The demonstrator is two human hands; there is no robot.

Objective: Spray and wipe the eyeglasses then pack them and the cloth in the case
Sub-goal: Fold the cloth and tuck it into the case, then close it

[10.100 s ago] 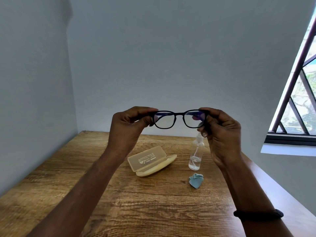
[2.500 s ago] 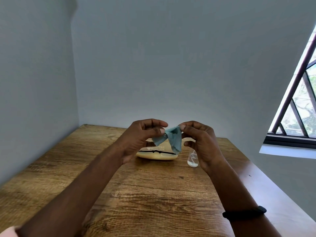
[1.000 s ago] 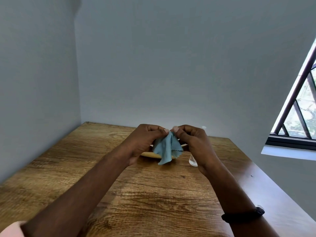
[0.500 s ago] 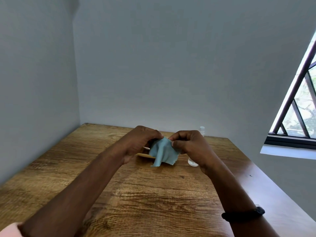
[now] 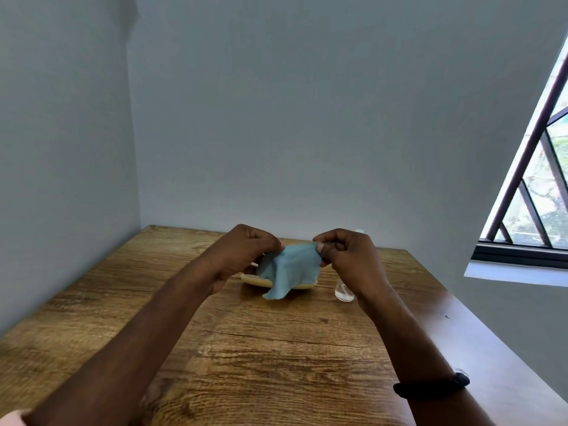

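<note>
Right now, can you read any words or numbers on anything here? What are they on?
No text can be read anywhere in this view.
The cloth: plain blue, no print.
The case: only a cream edge shows; the rest is hidden behind the cloth.
The spray bottle: clear, mostly hidden, no label to be seen.
The wristband: plain black, no marks.

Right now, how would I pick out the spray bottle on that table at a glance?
Start at the wooden table and look toward its far end, on the window side. The spray bottle stands there just behind the right hand, which hides most of it. It is the only clear, upright thing: the case to its left is cream and low, the cloth blue and limp.
</note>
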